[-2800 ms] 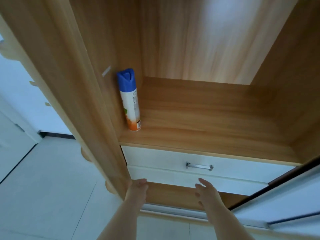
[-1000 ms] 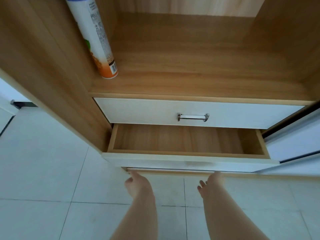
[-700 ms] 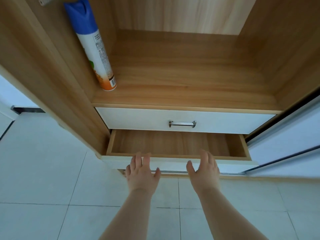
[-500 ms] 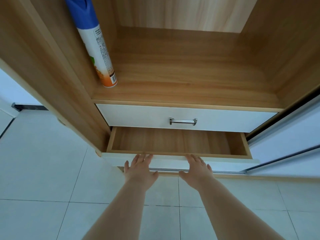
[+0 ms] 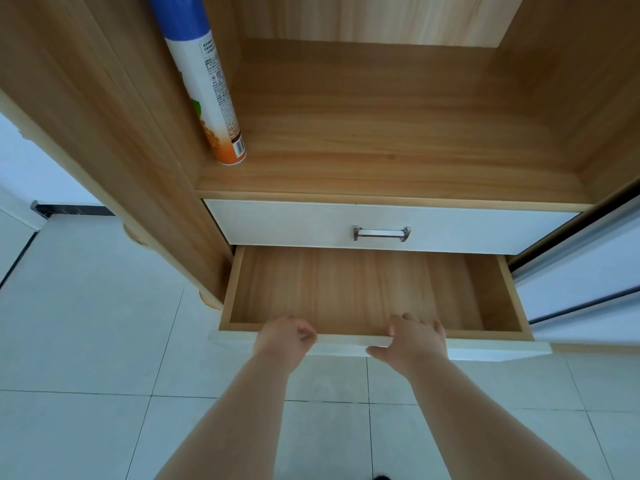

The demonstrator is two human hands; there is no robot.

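The lower drawer of a wooden wardrobe stands pulled out, its wooden inside bare. My left hand grips the drawer's white front edge left of the middle, fingers curled over the rim. My right hand holds the same edge to the right, fingers hooked over the rim and thumb spread along the front. Above it the upper drawer with a metal handle is closed.
A spray can with a blue cap stands at the left of the wardrobe shelf. A white sliding door sits at the right. Pale floor tiles lie below and to the left.
The lower drawer went from closed to pulled out. Both hands rose from under its front and now curl over its top edge; the drawer sits further out than half a second ago.
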